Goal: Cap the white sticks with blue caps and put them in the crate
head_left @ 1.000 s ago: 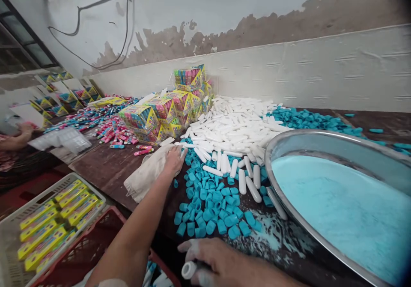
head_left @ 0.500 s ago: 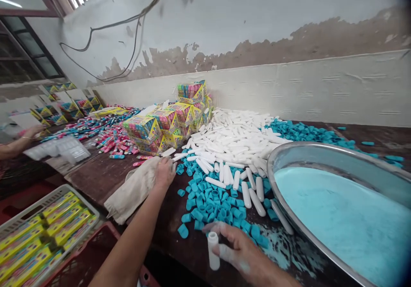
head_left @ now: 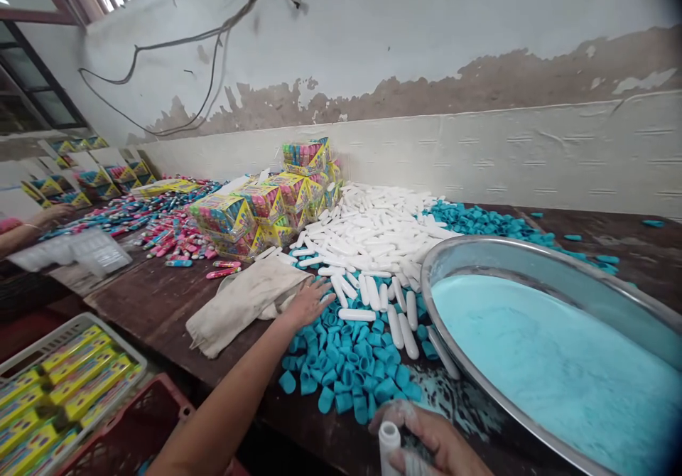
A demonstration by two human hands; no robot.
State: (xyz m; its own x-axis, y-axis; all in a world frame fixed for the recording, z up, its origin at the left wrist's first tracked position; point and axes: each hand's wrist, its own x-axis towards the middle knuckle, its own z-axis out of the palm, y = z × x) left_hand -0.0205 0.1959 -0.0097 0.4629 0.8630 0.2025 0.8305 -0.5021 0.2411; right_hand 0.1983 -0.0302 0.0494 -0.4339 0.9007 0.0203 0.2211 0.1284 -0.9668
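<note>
My left hand (head_left: 309,301) lies with fingers spread at the right edge of a beige cloth (head_left: 242,304), beside the white tubes and blue caps. My right hand (head_left: 426,433), dusted with pale powder, is closed around an uncapped white tube (head_left: 389,447) held upright at the bottom of the view. Blue caps (head_left: 352,362) are heaped on the dark table between my hands. Behind them spreads a pile of white tubes (head_left: 373,227). On the right stands a large metal basin (head_left: 434,298) holding light blue powder (head_left: 533,355).
Packed display boxes (head_left: 256,209) are stacked at the back. Pink and blue pens (head_left: 175,227) lie left of them. Another person's arm (head_left: 32,227) reaches in at far left, near clear plastic trays (head_left: 99,252). Crates stand at lower left, one with yellow boxes (head_left: 85,369).
My left hand has moved right from the cloth towards the tubes and caps, and the cloth's right end has shifted with it. My right hand has moved lower and right with the tube.
</note>
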